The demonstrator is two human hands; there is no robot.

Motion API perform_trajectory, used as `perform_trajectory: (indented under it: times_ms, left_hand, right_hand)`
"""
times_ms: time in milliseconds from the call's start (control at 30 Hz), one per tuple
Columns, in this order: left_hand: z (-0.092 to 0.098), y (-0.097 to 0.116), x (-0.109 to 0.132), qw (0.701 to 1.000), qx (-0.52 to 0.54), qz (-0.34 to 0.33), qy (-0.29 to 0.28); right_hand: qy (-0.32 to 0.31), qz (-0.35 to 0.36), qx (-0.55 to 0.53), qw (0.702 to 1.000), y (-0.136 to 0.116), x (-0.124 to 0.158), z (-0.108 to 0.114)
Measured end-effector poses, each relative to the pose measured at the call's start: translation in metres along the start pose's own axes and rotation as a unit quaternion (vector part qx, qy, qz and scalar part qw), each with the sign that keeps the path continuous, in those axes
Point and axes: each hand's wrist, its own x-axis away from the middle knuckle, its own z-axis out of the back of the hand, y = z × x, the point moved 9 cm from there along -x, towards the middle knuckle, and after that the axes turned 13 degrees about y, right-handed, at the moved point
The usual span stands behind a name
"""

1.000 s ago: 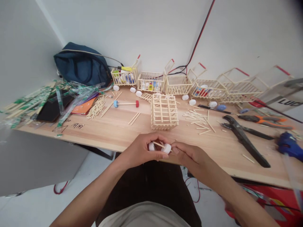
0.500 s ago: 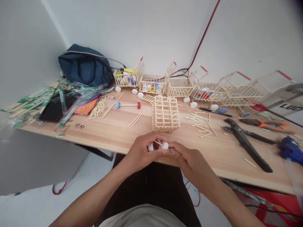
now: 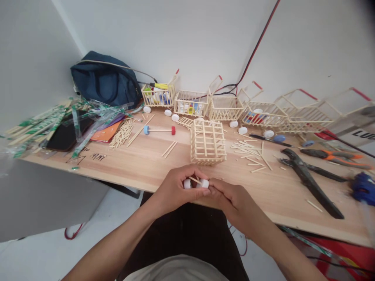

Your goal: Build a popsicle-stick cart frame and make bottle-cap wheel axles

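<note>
Just over the table's front edge, my left hand point(image 3: 172, 188) is curled around two white plastic caps. One cap point(image 3: 204, 183) lies between its fingertips, the other cap point(image 3: 187, 184) nearer the palm. A thin wooden stick point(image 3: 195, 180) runs to the cap at the fingertips. My right hand point(image 3: 234, 195) has its fingers pinched together against that same cap; what is in them is hidden. Just beyond my hands sits a small basket point(image 3: 208, 144) of wooden sticks, its grid side up. To its left lies a stick axle point(image 3: 160, 130) with a blue and a red cap.
Several small stick carts point(image 3: 225, 108) with red-tipped handles line the wall. Loose sticks point(image 3: 247, 150), a black cutter point(image 3: 313, 183), orange-handled pliers point(image 3: 331, 154) and a blue glue gun point(image 3: 363, 187) are on the right. A blue bag point(image 3: 105, 80), phone point(image 3: 68, 130) and wrapped chopsticks point(image 3: 38, 123) lie left.
The stick and the cap at my left fingertips have turned slightly and show more clearly. Both hands stay in nearly the same place; the view has shifted a little.
</note>
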Motion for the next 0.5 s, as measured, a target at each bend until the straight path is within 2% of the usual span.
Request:
perform_trajectory:
  times_ms: [200,267,333,400,433,500]
  left_hand:
    - [-0.008,-0.002,0.002,0.999,0.006,0.022,-0.025]
    - [-0.004,0.001,0.000,1.000,-0.014,0.004,-0.005]
    - [-0.001,0.002,-0.002,0.999,-0.032,-0.010,0.014]
    - [0.002,0.001,-0.003,0.999,-0.034,-0.012,0.025]
    - [0.002,0.000,-0.003,0.999,-0.030,-0.008,0.028]
    - [0.003,-0.002,-0.001,0.999,-0.020,0.001,0.030]
  right_hand:
    - [-0.088,-0.066,-0.062,0.992,0.013,0.001,-0.005]
    - [-0.057,-0.047,-0.030,0.997,0.012,-0.001,-0.003]
    - [0.009,-0.014,0.063,0.998,0.011,-0.001,0.001]
    - [0.059,0.009,0.167,0.984,0.009,0.001,0.002]
    - [0.069,0.016,0.193,0.979,0.008,0.002,0.001]
    - [0.064,0.017,0.170,0.983,0.007,0.003,-0.002]
